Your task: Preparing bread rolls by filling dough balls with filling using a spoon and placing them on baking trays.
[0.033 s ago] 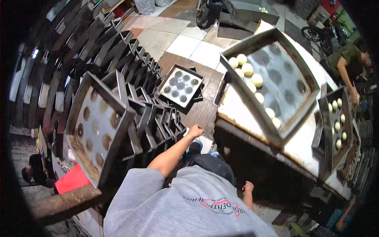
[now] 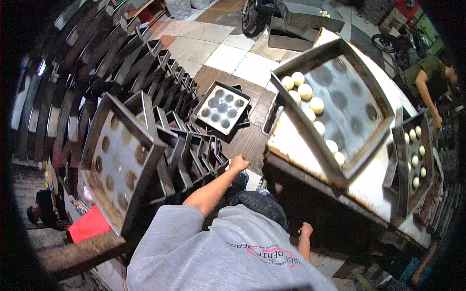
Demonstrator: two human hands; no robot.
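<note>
Down low, my left hand (image 2: pixel 239 163) is clenched at the edge of the stacked metal trays (image 2: pixel 194 155), apparently gripping one; my right hand (image 2: pixel 306 230) hangs loose below the table (image 2: pixel 374 189).

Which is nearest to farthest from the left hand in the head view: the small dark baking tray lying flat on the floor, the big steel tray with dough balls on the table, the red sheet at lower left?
From the left hand:
1. Small dark baking tray, just beyond the hand, on the floor.
2. Big steel tray with dough balls, to the right, on the table.
3. Red sheet, far lower left.
</note>
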